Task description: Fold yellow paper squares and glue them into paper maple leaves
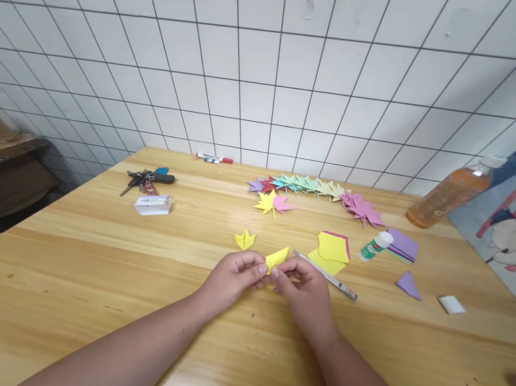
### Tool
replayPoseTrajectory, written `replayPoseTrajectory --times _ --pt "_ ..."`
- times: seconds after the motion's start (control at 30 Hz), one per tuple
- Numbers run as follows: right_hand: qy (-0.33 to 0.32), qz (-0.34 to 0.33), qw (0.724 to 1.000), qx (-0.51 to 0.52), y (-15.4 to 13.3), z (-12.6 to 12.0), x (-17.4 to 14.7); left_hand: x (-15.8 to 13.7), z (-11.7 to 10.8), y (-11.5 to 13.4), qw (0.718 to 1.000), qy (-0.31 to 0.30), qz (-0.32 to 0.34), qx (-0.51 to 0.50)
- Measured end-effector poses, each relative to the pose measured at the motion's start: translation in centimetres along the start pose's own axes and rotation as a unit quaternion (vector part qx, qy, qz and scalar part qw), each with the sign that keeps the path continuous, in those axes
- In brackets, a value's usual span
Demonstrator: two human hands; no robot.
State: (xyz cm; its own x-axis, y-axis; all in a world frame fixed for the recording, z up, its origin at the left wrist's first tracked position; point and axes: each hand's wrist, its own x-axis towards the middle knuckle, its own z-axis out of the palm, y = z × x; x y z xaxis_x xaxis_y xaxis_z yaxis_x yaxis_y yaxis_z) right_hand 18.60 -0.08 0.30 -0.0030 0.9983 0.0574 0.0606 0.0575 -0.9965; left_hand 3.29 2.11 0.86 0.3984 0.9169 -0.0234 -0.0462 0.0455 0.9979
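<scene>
At the far left of my wooden table (75,267) lie a bunch of keys (143,179) and, just beside it, a small white box (153,204); a red-capped marker (214,158) lies near the tiled wall. Next comes a small yellow folded shape (244,239), just beyond my left hand (234,275). My left thumb and fingers pinch one side of a yellow folded paper (278,258), held in front of me, and my right hand (308,290) pinches its lower right side. Beyond it curves a row of pointed paper leaves (309,186). Rightward, a slim silver tool (344,288) lies by yellow sheets (334,246), then a glue stick (376,246), purple sheets (403,244), a purple triangle (409,284), a tea-coloured bottle (449,197) and a small white block (452,304).
</scene>
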Motion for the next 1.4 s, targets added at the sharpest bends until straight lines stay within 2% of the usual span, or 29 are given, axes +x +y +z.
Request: replayPoseTrajectory --times 0.23,0.47,0.57,0.77,0.9,1.03,1.4 --pt "0.006 0.023 0.997 0.067 -0.1 0.2 -0.14 -0.12 0.28 -0.03 0.996 0.04 0.032 0.068" --pt "0.033 0.023 0.998 0.04 -0.15 0.12 -0.07 -0.07 0.5 -0.54 0.996 0.034 0.036 0.077" --pt "0.026 0.018 0.999 0.034 -0.26 0.31 -0.17 -0.12 0.44 -0.6 0.993 0.044 0.041 0.099" --pt "0.039 0.026 0.994 0.096 -0.33 0.52 -0.21 -0.23 0.33 -0.52 0.99 0.076 0.046 0.108" --pt "0.0 0.065 0.996 0.064 -0.27 0.33 -0.08 -0.17 0.22 -0.7 0.992 0.073 0.043 0.091" --pt "0.009 0.076 0.996 0.055 -0.38 0.29 -0.06 -0.13 0.16 -0.75 0.992 0.076 0.047 0.094" --pt "0.016 0.055 0.998 -0.009 -0.86 0.2 0.02 -0.17 0.18 -0.53 0.992 0.077 0.038 0.088"
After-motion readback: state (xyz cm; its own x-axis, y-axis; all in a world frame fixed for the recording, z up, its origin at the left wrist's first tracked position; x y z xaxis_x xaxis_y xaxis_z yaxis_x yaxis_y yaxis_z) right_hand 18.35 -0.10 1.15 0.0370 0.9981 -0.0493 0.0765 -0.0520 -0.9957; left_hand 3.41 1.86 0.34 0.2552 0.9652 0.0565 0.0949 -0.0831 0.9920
